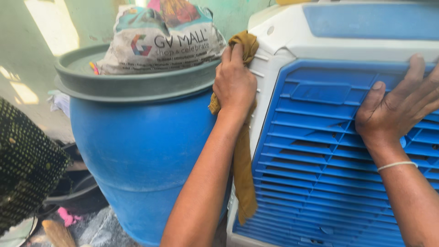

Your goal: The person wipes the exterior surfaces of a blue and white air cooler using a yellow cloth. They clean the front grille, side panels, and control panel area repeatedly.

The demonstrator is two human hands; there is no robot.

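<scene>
A white air cooler [292,41] with a blue slatted front grille [315,164] fills the right half of the view. My left hand [234,82] presses a mustard-yellow cloth [244,169] against the cooler's white left side; the cloth hangs down along that edge. My right hand [400,107] rests flat on the upper grille with its fingers spread, holding nothing. A thin white band circles my right wrist.
A big blue plastic drum [141,151] with a grey-green lid [128,84] stands close left of the cooler. A printed bag [160,39] lies on the lid. A dark dotted fabric [25,160] sits at far left, with clutter on the floor below.
</scene>
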